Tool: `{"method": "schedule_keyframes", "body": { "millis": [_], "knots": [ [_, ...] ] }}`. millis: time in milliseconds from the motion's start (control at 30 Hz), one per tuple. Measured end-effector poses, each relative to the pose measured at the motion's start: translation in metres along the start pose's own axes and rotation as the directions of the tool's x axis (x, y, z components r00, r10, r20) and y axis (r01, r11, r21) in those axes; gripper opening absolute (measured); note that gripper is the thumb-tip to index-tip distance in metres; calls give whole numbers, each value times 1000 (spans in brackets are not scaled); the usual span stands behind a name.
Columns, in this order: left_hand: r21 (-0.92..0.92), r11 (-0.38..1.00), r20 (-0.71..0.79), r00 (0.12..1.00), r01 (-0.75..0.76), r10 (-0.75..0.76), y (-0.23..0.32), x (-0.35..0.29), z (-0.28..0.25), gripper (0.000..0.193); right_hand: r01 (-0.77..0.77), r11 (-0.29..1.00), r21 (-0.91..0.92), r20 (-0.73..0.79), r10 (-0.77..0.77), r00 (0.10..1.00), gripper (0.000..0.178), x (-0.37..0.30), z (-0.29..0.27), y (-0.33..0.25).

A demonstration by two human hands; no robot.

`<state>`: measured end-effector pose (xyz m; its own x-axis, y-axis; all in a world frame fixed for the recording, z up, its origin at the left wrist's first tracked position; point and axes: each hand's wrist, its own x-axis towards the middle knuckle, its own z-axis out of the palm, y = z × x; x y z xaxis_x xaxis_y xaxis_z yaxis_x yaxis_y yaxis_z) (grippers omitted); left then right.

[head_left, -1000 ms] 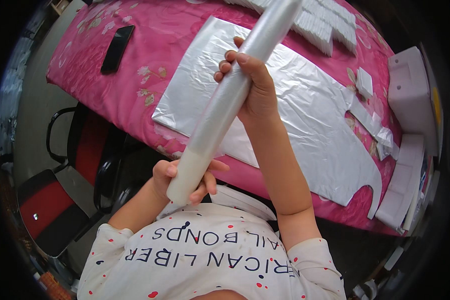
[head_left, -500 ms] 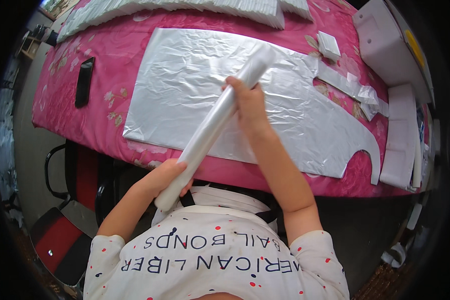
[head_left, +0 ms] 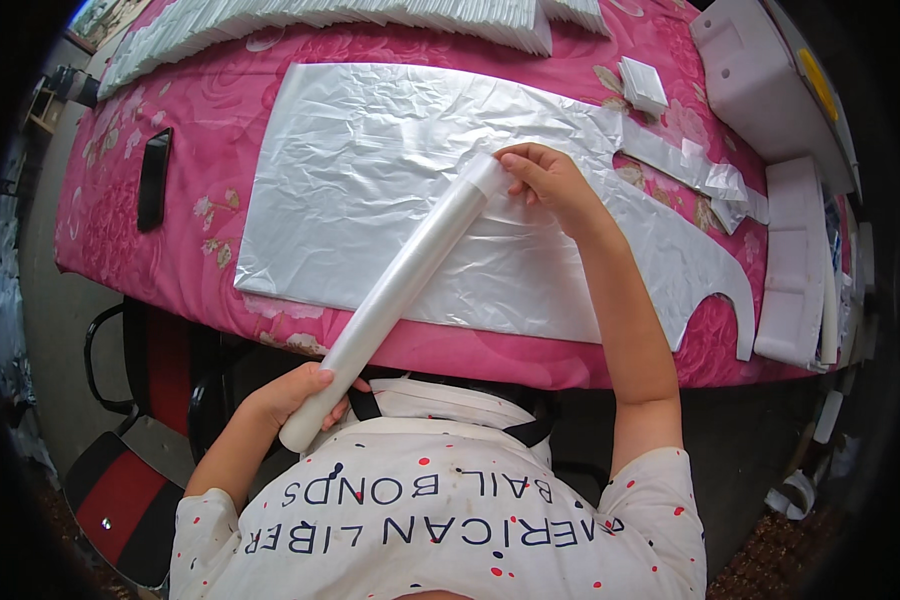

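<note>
A long roll of whitish, translucent plastic film (head_left: 400, 290) slants from my waist up over the table. Its lower end lies in my left hand (head_left: 292, 392), whose fingers wrap round it just past the table's front edge. At the upper end my right hand (head_left: 550, 185) pinches the film's edge between thumb and fingers. Beneath the roll, a shiny white plastic sheet (head_left: 330, 150) lies flat and wrinkled on the table, cut like an apron, with curved notches at its right end. Whether it is one layer or several I cannot tell.
Folded white packets (head_left: 350, 15) line the table's far edge, and a small white stack (head_left: 642, 85) lies nearer. A black phone (head_left: 154, 180) rests at left on the pink flowered tablecloth (head_left: 110, 240). White boxes (head_left: 790, 260) stand at right. Red-and-black chairs (head_left: 130, 490) stand lower left.
My right hand has moved from around the roll's upper part to its upper tip, further right, and now pinches the film there. My left hand keeps its hold, slightly lower and to the left.
</note>
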<state>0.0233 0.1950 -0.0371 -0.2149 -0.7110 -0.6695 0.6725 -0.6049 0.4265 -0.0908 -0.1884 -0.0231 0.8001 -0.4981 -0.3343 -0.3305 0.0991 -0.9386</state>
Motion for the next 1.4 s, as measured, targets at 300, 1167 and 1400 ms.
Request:
{"method": "schedule_keyframes", "body": {
  "millis": [300,1167,1400],
  "knots": [
    [-44,999,58,998,20,-17,1,-1,-6,66,51,985,-162,61,-42,997,17,5,-1,-5],
    [806,-556,528,673,-204,518,145,79,67,50,141,932,-335,-164,-205,965,19,34,-75,2],
    [553,-617,755,650,-560,87,102,104,69,66,35,931,-363,-154,-96,983,19,41,-76,0]
  ]
}}
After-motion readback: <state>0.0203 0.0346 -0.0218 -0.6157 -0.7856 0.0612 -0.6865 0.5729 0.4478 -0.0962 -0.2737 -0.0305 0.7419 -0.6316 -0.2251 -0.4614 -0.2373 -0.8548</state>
